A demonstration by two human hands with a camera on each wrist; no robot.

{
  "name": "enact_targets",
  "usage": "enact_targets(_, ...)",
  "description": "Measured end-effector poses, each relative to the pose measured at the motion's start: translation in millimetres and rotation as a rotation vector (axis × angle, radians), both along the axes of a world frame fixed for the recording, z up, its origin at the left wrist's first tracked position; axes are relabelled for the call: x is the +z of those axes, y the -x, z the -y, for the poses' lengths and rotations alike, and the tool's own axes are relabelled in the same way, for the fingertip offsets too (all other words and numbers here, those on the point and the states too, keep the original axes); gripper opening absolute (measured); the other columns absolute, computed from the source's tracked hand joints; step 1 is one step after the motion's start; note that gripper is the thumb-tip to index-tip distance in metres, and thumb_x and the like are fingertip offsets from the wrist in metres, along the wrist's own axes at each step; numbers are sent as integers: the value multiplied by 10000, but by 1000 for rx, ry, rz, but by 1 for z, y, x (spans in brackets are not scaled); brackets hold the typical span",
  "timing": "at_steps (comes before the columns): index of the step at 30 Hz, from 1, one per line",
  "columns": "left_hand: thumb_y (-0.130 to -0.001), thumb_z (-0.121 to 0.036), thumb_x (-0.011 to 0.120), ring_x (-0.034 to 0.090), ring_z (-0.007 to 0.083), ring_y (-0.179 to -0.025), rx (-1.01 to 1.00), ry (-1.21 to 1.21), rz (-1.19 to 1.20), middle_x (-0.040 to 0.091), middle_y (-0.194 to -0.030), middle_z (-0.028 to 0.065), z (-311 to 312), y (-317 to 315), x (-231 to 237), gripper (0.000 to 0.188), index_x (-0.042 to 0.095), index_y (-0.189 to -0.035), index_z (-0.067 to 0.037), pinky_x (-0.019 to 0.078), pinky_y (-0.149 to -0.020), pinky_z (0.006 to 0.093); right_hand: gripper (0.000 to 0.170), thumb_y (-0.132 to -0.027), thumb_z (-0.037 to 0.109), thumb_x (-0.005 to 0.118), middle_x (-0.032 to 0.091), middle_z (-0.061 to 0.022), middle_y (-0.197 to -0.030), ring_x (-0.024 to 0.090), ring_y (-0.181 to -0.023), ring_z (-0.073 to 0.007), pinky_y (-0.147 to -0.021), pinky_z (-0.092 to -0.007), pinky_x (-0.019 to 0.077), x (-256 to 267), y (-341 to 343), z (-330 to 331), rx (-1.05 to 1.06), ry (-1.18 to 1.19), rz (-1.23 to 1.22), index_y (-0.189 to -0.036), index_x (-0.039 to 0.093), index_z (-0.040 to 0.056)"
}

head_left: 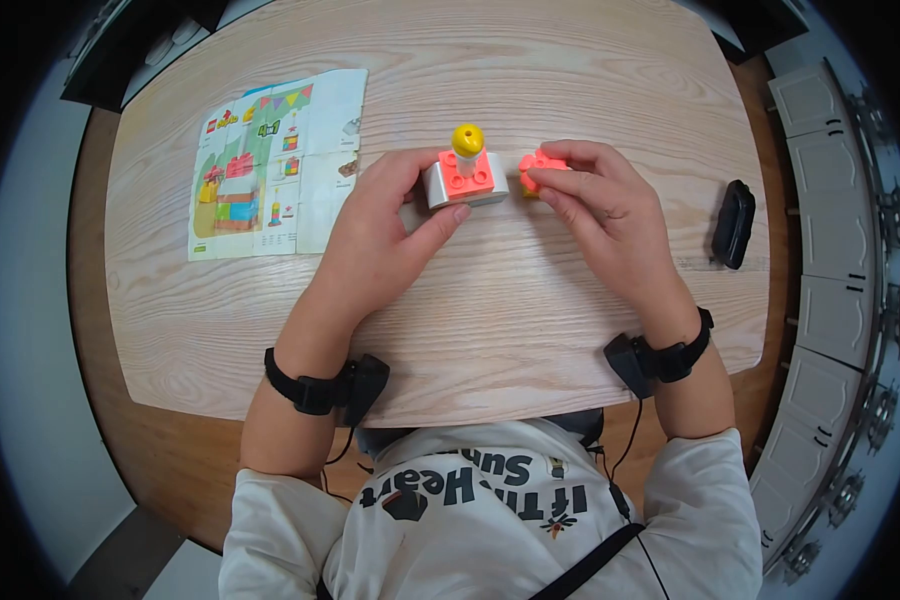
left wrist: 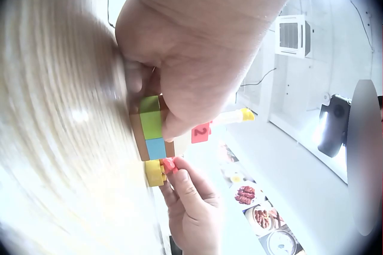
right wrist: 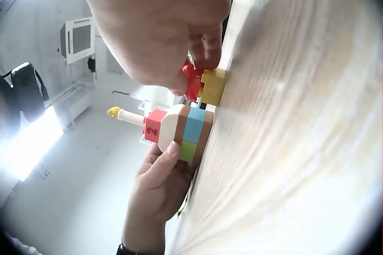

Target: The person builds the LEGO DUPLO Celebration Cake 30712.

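A small toy cake of building bricks stands upright on the table. Green and light blue bricks lie between its brown layers, with a rounded white brick above. On top sits a red brick marked 2, bearing a white candle with a yellow flame. My left hand holds the cake from its left side, thumb against the front. Just right of it, my right hand pinches a red bow-shaped brick at the studs of a yellow brick on the table.
An unfolded instruction sheet with printed brick models lies at the left of the wooden table. A black case lies near the right edge. The table's front edge runs close to the person's shirt.
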State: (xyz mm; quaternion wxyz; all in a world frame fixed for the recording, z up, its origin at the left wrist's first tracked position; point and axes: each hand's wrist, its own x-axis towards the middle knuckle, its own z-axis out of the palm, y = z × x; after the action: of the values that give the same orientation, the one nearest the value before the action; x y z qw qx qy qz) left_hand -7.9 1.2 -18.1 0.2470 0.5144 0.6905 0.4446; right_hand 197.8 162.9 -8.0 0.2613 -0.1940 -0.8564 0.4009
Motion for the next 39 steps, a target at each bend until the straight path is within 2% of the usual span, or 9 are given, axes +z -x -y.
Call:
enact_targets(7,-930,-141,814,616,192,-1006,-30,-55,-84,653,-1125,88,0,6,-4,454,628,-1320,-3,519,-907,325,171,-967,-11,726,702,-136,-1228,723,-1066,-236,-906,-312,597,6,-1,0,-41,-42,59,-1126,781,24)
enact_targets(16,-942,-147,801,632,214,-1029,-47,-45,-68,657,-1175,108,1,6,-4,454,632,-1340,-11,537,-896,333,148,-922,11,791,693,-122,-1180,698,-1099,-246,-942,-342,571,6,-5,-5,-64,125,50,-1066,774,43)
enact_targets(22,-940,-146,805,624,208,-1026,-52,-46,-77,653,-1168,103,1,6,-2,459,629,-1342,-11,530,-901,330,125,-876,-2,804,702,-125,-1213,680,-1149,-262,-976,-362,534,1,-8,-6,-51,53,71,-988,766,40)
enact_targets(25,-936,-146,811,617,203,-1025,-47,-48,-92,648,-1154,96,1,6,-3,462,627,-1338,-10,524,-909,330,116,-869,-15,794,713,-130,-1200,678,-1147,-265,-982,-374,534,-2,-7,-8,-78,106,52,-968,748,24)
enact_targets(28,-931,-150,819,603,198,-1006,-41,-50,-88,641,-1132,87,1,5,-3,465,625,-1330,-10,514,-901,328,114,-892,-1,792,720,-130,-1169,687,-1132,-246,-953,-358,551,0,-6,-9,-58,89,39,-990,735,16)
enact_targets(34,-928,-158,827,595,194,-1002,-32,-31,-114,639,-1126,82,2,5,-1,479,615,-1328,-1,509,-900,325,140,-962,64,789,731,-96,-1129,709,-966,-147,-813,-276,580,3,-7,-8,-111,260,39,-1057,703,9)
enact_targets(39,-930,-162,828,599,196,-1012,-33,-20,-94,639,-1136,85,2,4,-2,492,604,-1333,10,513,-913,331,178,-956,95,809,731,-59,-1027,703,-891,-136,-789,-273,579,2,-6,-9,-158,261,66,-1056,698,-1)
